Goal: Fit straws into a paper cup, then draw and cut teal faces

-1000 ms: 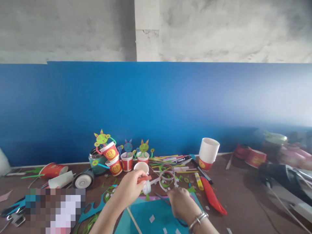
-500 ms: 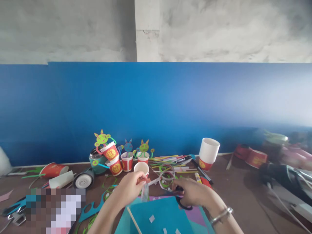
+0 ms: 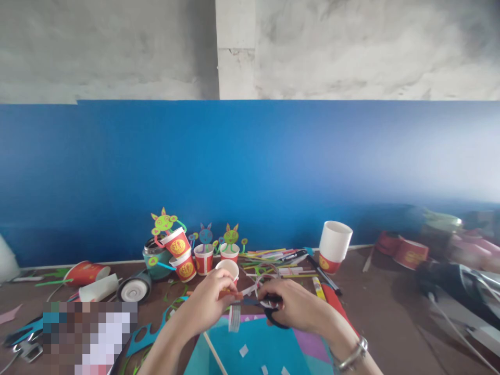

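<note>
My left hand (image 3: 214,299) is closed in a pinch above the blue sheets. An orange paper strip (image 3: 236,295) shows at its fingertips, and a whitish, see-through strip of tape (image 3: 234,320) hangs just below them. Black-handled scissors (image 3: 275,314) are in my right hand (image 3: 289,302), their blades pointing left, close to the orange strip. Whether the blades touch it I cannot tell. Beneath both hands lie blue paper sheets (image 3: 260,341) bearing small white scraps (image 3: 244,350) and a thin pale stick (image 3: 214,354). A paper cup (image 3: 227,269) stands right behind my left hand.
Cups with paper figures (image 3: 203,259) stand along the blue partition (image 3: 250,172). Markers and straws (image 3: 277,255) lie behind my hands, near a roll of tape (image 3: 258,284). Stacked white cups (image 3: 335,242) are at right. A tipped red cup (image 3: 86,274) and black bottle (image 3: 134,288) lie left.
My right hand has moved left with the scissors, bringing the blades up to my left fingertips. My left hand has shifted slightly right, and the tape strip hangs a little lower.
</note>
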`<state>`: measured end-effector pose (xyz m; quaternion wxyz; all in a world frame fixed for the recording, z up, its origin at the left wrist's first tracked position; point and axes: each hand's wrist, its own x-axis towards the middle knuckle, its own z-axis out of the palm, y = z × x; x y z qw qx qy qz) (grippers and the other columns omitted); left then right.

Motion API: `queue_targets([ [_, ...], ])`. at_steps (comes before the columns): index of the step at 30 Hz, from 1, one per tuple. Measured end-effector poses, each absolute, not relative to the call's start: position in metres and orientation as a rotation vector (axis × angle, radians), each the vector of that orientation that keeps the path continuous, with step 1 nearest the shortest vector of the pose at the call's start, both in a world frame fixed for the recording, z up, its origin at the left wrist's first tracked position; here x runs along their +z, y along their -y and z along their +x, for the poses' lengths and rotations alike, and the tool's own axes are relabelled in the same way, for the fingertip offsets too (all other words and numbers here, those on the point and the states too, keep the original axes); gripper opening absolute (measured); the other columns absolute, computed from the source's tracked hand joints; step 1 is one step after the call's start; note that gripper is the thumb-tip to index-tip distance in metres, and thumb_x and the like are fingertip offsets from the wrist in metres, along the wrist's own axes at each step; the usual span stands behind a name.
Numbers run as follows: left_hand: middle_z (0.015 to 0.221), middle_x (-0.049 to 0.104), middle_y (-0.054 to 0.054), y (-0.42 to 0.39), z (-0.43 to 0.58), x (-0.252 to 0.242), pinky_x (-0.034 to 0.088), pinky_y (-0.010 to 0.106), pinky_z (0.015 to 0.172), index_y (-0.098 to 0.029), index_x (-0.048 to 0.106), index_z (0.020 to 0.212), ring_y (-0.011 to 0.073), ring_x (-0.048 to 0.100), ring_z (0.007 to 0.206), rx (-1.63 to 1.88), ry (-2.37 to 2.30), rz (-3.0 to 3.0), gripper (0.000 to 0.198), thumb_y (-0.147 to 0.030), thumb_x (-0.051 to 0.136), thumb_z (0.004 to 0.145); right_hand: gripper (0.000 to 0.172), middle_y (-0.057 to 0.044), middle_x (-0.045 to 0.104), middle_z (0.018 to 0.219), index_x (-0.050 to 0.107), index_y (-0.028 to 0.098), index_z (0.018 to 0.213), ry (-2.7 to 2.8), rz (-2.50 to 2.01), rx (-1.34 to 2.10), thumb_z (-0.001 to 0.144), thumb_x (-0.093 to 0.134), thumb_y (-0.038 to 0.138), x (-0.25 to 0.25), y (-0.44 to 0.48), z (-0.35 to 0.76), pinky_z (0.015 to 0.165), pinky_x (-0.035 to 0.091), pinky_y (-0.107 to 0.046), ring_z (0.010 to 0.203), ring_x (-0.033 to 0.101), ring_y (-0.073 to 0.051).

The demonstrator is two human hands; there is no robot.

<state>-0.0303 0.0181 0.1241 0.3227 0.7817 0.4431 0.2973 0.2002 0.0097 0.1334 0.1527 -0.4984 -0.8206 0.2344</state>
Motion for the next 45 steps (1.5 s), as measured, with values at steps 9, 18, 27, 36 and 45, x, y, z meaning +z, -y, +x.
queue_targets([
  [9,0.102,0.059,0.006,-0.015,-0.029,0.128,0.045,0.029,0.082,-0.022,0.067,0.079,0.0224,0.056,0.096,0.78,-1.167,2.016,0.013,-0.03,0.057,0.081,0.024,0.003,0.065,0.072,0.069,0.022,0.084,2.383,-1.442,0.709,0.061,0.063,0.015,0.137,-0.009,0.2,0.05,0.027,-0.02,0.062,0.05,-0.011],
  [18,0.09,0.063,0.006,-0.023,-0.026,0.127,0.042,0.029,0.081,-0.018,0.063,0.076,0.0213,0.057,0.09,0.896,-1.192,1.998,0.014,-0.028,0.055,0.081,0.028,0.003,0.067,0.077,0.068,0.026,0.089,2.398,-1.582,0.596,0.064,0.06,0.019,0.134,-0.009,0.202,0.054,0.029,-0.022,0.067,0.055,-0.014],
  [27,0.086,0.063,0.004,-0.022,-0.013,0.126,0.044,0.025,0.073,-0.015,0.065,0.09,0.0159,0.058,0.08,1.04,-0.899,1.283,0.024,-0.029,0.068,0.071,0.039,-0.004,0.067,0.094,0.063,0.022,0.097,2.324,-1.606,0.484,0.06,0.052,0.015,0.118,-0.012,0.203,0.07,0.037,-0.026,0.085,0.059,-0.021],
  [36,0.071,0.058,-0.001,-0.018,-0.003,0.125,0.041,0.021,0.058,-0.017,0.059,0.079,0.0091,0.052,0.059,1.051,-0.849,1.079,0.026,-0.035,0.074,0.067,0.032,-0.003,0.07,0.087,0.061,0.026,0.099,2.254,-1.903,0.377,0.069,0.054,0.018,0.117,-0.025,0.204,0.064,0.038,-0.026,0.083,0.064,-0.021],
  [45,0.07,0.055,-0.003,-0.012,0.008,0.124,0.045,0.023,0.062,-0.016,0.058,0.076,0.0106,0.054,0.063,1.035,-0.839,0.991,0.031,-0.03,0.079,0.057,0.032,-0.023,0.07,0.097,0.066,0.006,0.096,2.228,-2.23,0.275,0.065,0.059,0.003,0.089,-0.036,0.214,0.08,0.048,-0.038,0.098,0.065,-0.033],
])
